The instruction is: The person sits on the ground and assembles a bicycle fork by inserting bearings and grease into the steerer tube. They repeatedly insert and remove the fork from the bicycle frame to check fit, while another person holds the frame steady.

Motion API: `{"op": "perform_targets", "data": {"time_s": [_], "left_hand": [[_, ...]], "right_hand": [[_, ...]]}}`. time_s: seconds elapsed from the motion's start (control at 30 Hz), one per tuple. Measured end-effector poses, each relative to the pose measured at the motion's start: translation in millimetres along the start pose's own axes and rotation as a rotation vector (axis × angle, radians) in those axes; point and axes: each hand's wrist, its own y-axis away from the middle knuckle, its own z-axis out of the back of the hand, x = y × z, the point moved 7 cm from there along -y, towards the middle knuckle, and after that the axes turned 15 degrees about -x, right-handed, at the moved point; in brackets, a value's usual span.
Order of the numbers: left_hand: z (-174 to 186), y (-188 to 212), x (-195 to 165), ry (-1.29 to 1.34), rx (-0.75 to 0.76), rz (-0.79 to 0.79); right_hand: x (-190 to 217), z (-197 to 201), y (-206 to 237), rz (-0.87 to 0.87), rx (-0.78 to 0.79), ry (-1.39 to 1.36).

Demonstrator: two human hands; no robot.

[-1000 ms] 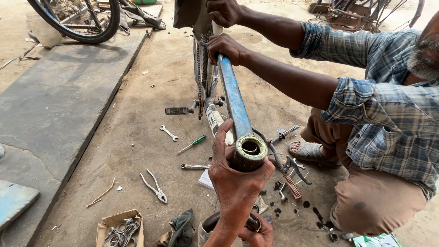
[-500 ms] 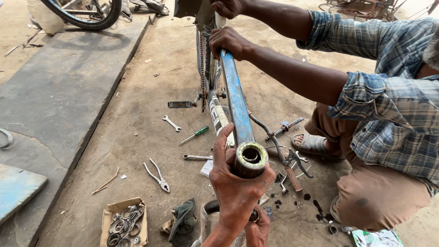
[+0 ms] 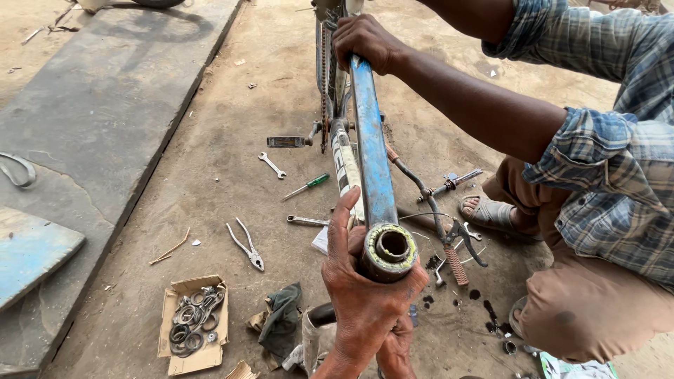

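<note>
My right hand [image 3: 361, 295] is wrapped around the near end of a blue bicycle frame tube [image 3: 368, 154], thumb up its left side, just below the open, greasy round tube end [image 3: 392, 247]. My left hand [image 3: 397, 347] sits under it, mostly hidden behind the right wrist; a dark rod [image 3: 319, 314] pokes out beside it, and whether the hand holds it is unclear. A crouching person in a plaid shirt [image 3: 604, 161] grips the far end of the tube with one hand [image 3: 365, 42].
On the dirt ground lie pliers [image 3: 247, 245], a small spanner [image 3: 272, 165], a green-handled screwdriver [image 3: 309, 186], a flat wrench [image 3: 307, 220], a cardboard box of metal rings [image 3: 193, 323], a rag [image 3: 281, 319] and a spring [image 3: 456, 263]. A raised concrete slab [image 3: 91, 119] runs along the left.
The view has tilted down and closer, so the bicycle wheel at top left is out of view. My right hand keeps its grip on the tube end.
</note>
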Motion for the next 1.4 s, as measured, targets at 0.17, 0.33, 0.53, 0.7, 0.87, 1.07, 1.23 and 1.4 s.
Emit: {"op": "perform_targets", "data": {"time_s": [0.17,0.33,0.53,0.7,0.87,1.07,1.23,1.4], "left_hand": [[3.9,-1.8,1.0,-0.012,0.000,-0.052],[15.7,0.6,9.6,-0.069,0.039,-0.123],[15.3,-29.9,44.5,-0.107,0.270,-0.219],[26.4,-25.2,63.9,0.042,0.443,-0.209],[36.6,-20.7,65.9,-0.059,0.346,-0.352],[31.8,-17.6,75.3,-0.124,0.235,-0.468],[9.5,-25.1,84.3,-0.206,0.273,-0.637],[1.2,-22.0,100.1,-0.025,0.146,-0.552]], "right_hand": [[22.6,-13.0,-7.4,0.055,0.047,-0.040],[48.3,-6.7,-9.4,0.157,0.008,0.245],[79.8,-36.4,-9.5,-0.001,0.056,0.172],[96.2,-48.2,-5.0,-0.002,0.092,0.102],[89.4,-53.7,-5.1,0.025,0.095,0.125],[87.6,-58.0,-7.6,0.064,0.118,0.106],[85.3,-60.2,-13.3,0.011,0.097,0.007],[90.3,-59.1,-19.2,0.004,0.072,0.075]]}}
